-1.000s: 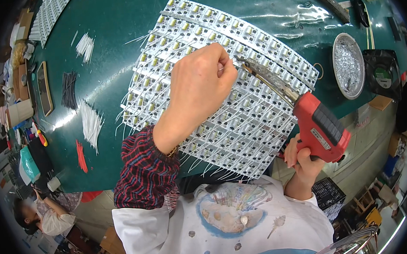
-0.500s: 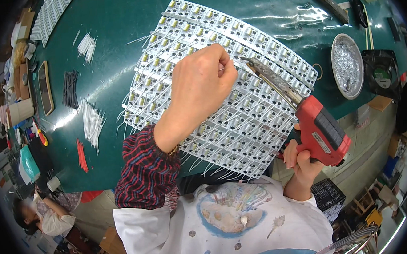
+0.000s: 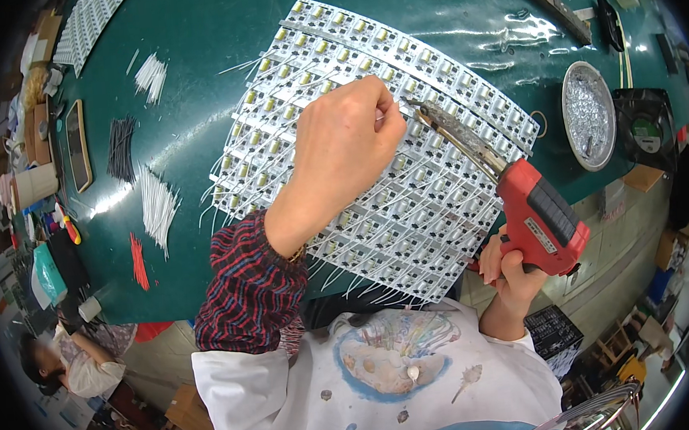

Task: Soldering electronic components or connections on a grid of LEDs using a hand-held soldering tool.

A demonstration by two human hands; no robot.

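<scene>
My left hand is over the upper middle of a panel of small white circuit boards. Its thumb and forefinger are pinched on a thin white wire, mostly hidden by the fingers. Rows of yellow parts and many white wires cover the panel, several wires hanging past its near and left edges. At the panel's right side, my right hand is wrapped round the handle of a red soldering gun. The gun's long metal tip points up and left, ending close to the left fingertips above the boards.
Bundles of white, black and red wires lie on the green table at left, near a phone. To the right stand a round metal bowl and a black fan. Another person sits at lower left.
The soldering gun has shifted slightly up and left, its tip still beside my left fingers. My left hand has moved very slightly right, its pinch kept.
</scene>
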